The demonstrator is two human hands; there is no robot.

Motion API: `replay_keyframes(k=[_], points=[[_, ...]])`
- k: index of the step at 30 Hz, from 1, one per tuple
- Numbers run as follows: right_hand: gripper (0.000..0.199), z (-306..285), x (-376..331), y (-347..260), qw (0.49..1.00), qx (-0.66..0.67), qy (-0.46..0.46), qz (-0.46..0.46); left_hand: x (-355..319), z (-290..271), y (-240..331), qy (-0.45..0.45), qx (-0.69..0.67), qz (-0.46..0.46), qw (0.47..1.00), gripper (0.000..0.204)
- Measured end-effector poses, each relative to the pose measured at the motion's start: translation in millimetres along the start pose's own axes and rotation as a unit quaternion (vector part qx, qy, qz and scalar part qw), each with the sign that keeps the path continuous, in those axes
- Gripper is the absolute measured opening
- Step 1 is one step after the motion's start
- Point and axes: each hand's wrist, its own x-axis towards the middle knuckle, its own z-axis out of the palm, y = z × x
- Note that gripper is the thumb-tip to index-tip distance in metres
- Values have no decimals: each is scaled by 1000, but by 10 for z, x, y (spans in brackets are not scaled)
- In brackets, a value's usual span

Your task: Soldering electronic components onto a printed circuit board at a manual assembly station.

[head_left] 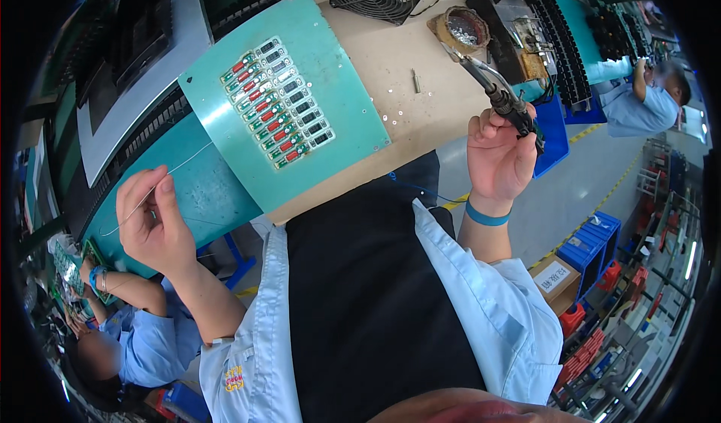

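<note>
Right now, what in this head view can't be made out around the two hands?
- Soldering iron: grip hidden inside right hand.
- Solder wire held by left hand: too thin to follow to its end.
- Small circuit boards on green fixture plate: too small to see joints.

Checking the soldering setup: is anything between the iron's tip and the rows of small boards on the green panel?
Nothing visible. The soldering iron in the right hand is off to the right; only bare bench separates it from the small boards.

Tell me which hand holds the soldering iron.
The right hand grips the soldering iron; the left hand pinches only a thin solder wire.
</note>
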Motion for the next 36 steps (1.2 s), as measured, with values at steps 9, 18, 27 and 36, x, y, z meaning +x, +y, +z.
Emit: replay_keyframes(k=[9,18,27,36], points=[[43,7,-47,-26,996,-78,28,-31,3,-48,-103,11,0,-16,1000,8],[47,-132,-173,-304,916,-331,187,-126,10,60,-181,-10,-14,-14,1000,8],[39,-425,-227,-974,786,-533,267,-164,81,231,-131,-38,-18,-3,999,9],[35,-357,51,-1107,762,-604,199,-125,59,221,-67,-31,-8,13,999,9]])
